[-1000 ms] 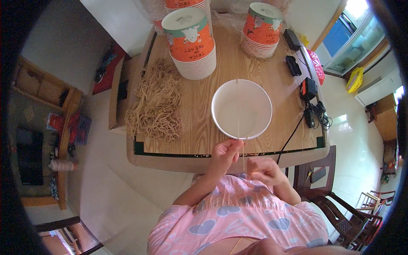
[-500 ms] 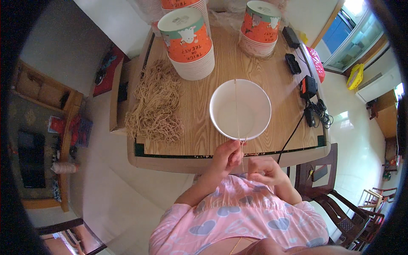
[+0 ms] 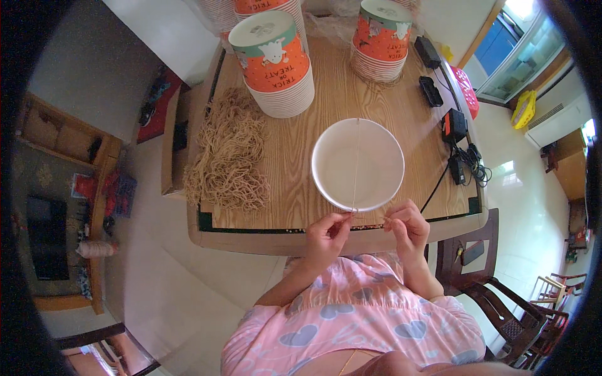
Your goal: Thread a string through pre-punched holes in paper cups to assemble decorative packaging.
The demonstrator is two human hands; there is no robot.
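Note:
A white paper bucket (image 3: 332,164) stands upright at the table's front edge, its opening facing me. One thin tan string (image 3: 357,164) runs across the opening from the far rim to the near rim. My left hand (image 3: 329,235) pinches the string just at the near rim, thumb and forefinger together. To the right of it, my right hand (image 3: 408,229) pinches what looks like a loose end of the same string, drawn out sideways. Left of the bucket lies a tangled heap of tan strings (image 3: 229,153).
A tall stack of orange and green printed paper buckets (image 3: 279,69) stands upside down behind the heap. Another stack (image 3: 380,47) is at the back right. Black power adapters (image 3: 454,126) with tangled cables lie along the right edge. A dark wooden chair (image 3: 461,260) stands at the right.
My right hand has moved up and right, pulling the string end sideways. My left hand has shifted slightly lower and left. The bucket sits slightly further right in the view.

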